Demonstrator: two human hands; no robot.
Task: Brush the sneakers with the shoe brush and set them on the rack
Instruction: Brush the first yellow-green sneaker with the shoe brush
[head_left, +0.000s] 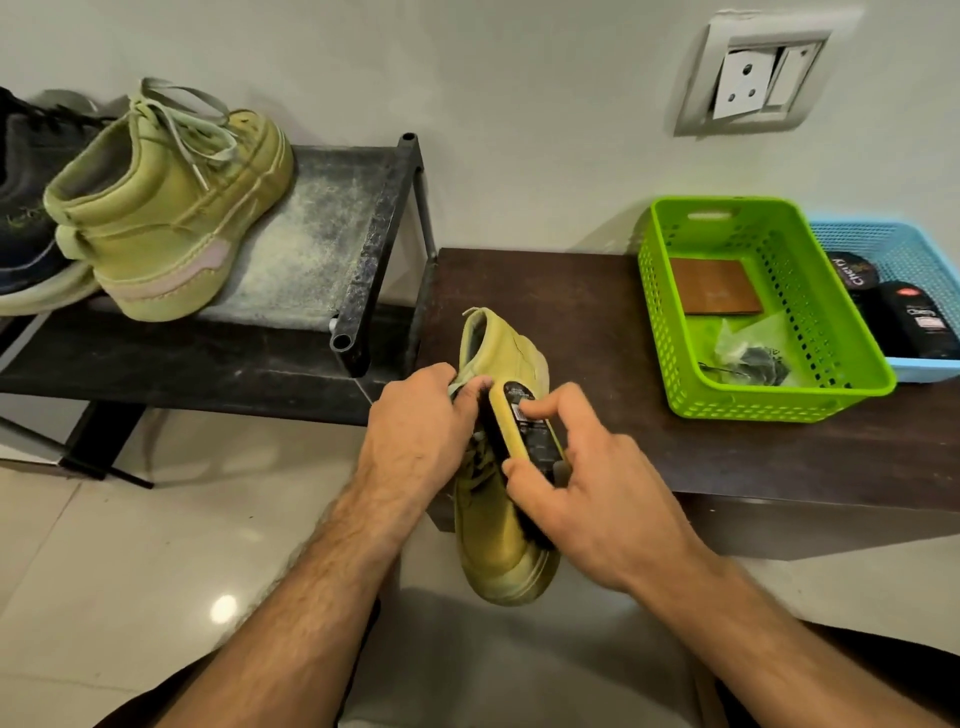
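Observation:
An olive-green sneaker (498, 540) is held in front of me, toe pointing down toward me, heel near the dark bench. My left hand (415, 431) grips it around the tongue and laces. My right hand (587, 478) holds a yellow-backed shoe brush (524, 426) with dark bristles, laid against the shoe's upper. The matching olive sneaker (171, 208) stands on the black shoe rack (363, 244) at the left, heel toward me.
A dark sneaker (26, 208) sits at the rack's far left. On the dark wooden bench (545, 301) stand a green basket (852, 312) with a brown card and a bag, and a blue basket (893, 244) with polish containers. A wall socket (753, 78) is above.

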